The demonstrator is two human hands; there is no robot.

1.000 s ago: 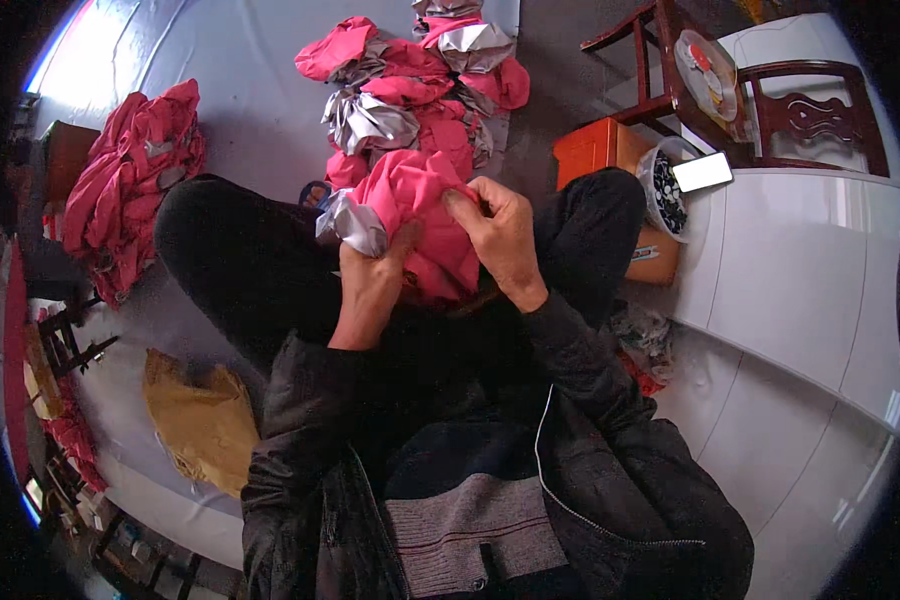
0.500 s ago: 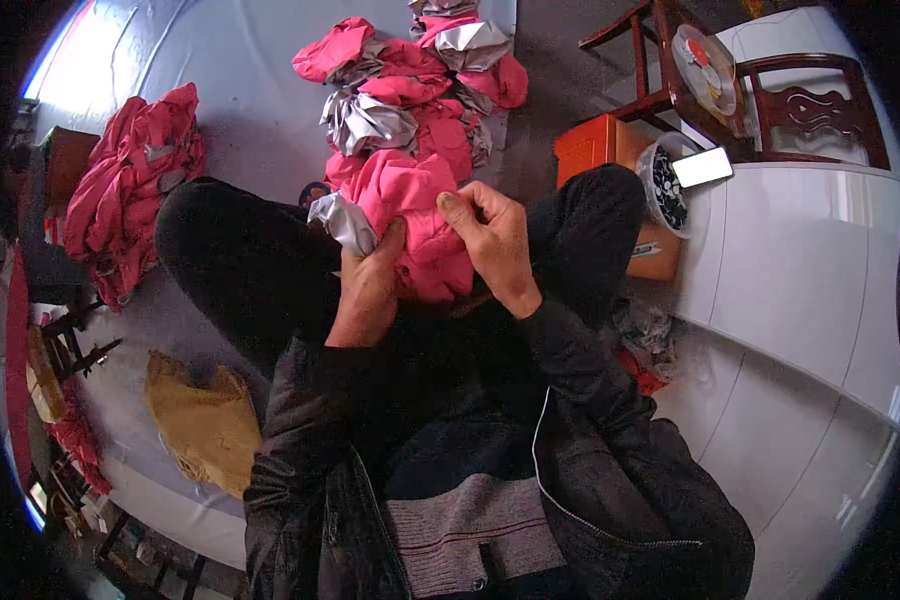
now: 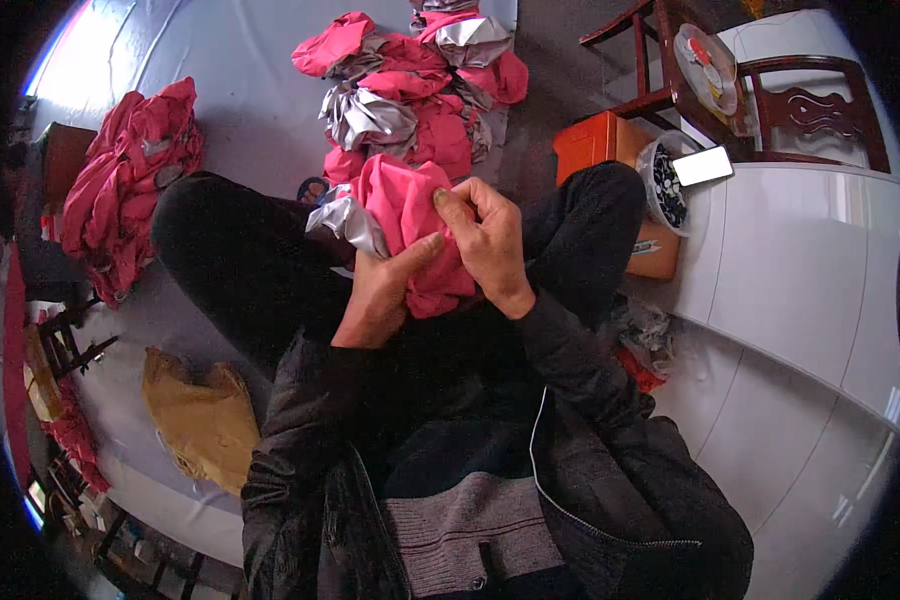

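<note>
A bunched piece of pink cloth (image 3: 402, 208) with a silver lining (image 3: 350, 224) is held above my lap, between my crossed legs. My left hand (image 3: 385, 288) grips its lower left side, thumb lying across the pink face. My right hand (image 3: 488, 240) pinches the upper right part between thumb and bent fingers; whatever else may sit in that pinch is too small to make out. Just beyond, a long heap of similar pink and silver cloth (image 3: 440, 135) stretches away over the grey sheet.
Another pink cloth pile (image 3: 135, 180) lies at the left, with a tan sack (image 3: 205, 425) nearer me. To the right are an orange box (image 3: 585, 150), a clear tub of small dark and light pieces (image 3: 663, 185), a phone (image 3: 703, 167), a white cabinet (image 3: 790, 260) and wooden chairs (image 3: 815, 105).
The left hand has shifted a little to the right, its thumb now stretched over the pink cloth. The cloth's folds have changed shape, while the right hand keeps its pinch almost in place.
</note>
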